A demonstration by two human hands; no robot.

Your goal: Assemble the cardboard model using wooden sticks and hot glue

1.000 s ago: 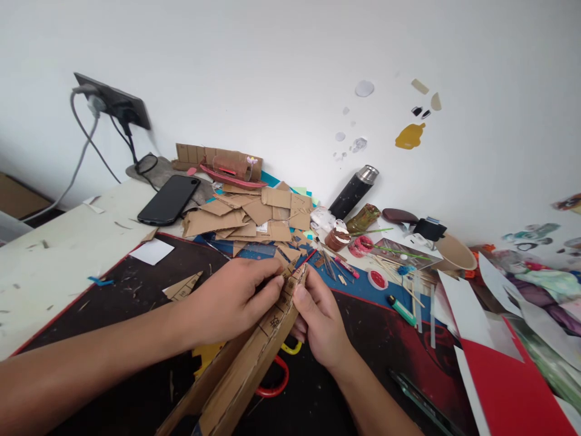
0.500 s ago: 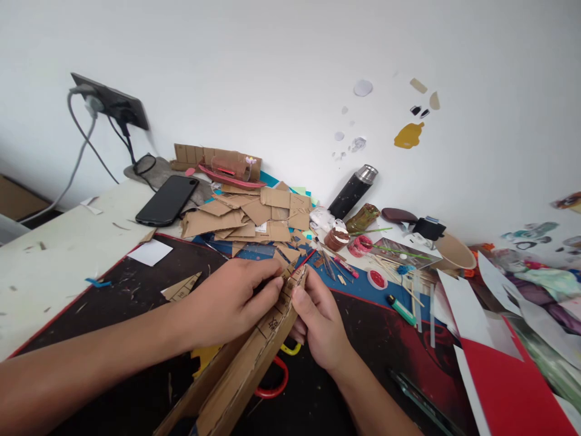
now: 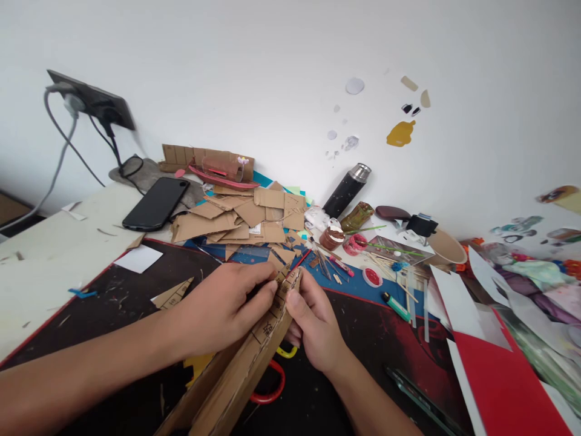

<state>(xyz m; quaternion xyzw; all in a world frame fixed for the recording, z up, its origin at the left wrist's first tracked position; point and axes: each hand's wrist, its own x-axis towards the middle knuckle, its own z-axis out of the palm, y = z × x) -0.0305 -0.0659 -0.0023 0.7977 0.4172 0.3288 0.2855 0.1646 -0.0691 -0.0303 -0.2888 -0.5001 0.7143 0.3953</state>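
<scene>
A long folded cardboard piece, brown with black printed characters, slants up from the bottom of the view and narrows toward its far end. My left hand grips its left side near that tip, thumb and forefinger pinched together. On the right side my right hand holds the same end, thumb on the edge and fingers curled behind. Below the cardboard show a red scissor handle and a yellow handle loop, partly covered. Another printed cardboard scrap lies beyond my left wrist.
Cardboard scraps are heaped behind my hands, with a small model boat above them. A black phone lies left. Toward the right are a thermos, paint jars, a green-capped cutter and red paper.
The whole view has shifted, so the surroundings sit slightly farther left. Both hands keep their hold at the tip of the cardboard, with hardly any change in the fingers.
</scene>
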